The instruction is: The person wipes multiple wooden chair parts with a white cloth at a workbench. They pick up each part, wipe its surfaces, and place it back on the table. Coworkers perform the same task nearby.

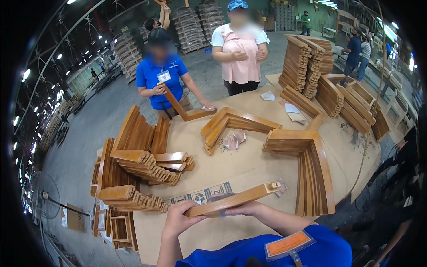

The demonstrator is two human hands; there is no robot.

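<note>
We tag this as (probably) checking or smoothing: the left hand (181, 217) curls shut round one end of the wooden piece (238, 199) above the table (253, 175), the right (249, 208) supports beneath, closure unclear; next calls for steady turning.

You wear a bright blue shirt (329, 248); on it sits an orange badge (290, 244) in a clear plastic holder (270, 256) with a greyish strap (296, 258). Your left hand (179, 218) and right hand (247, 209) are bare, as are your forearms (281, 220).
</note>
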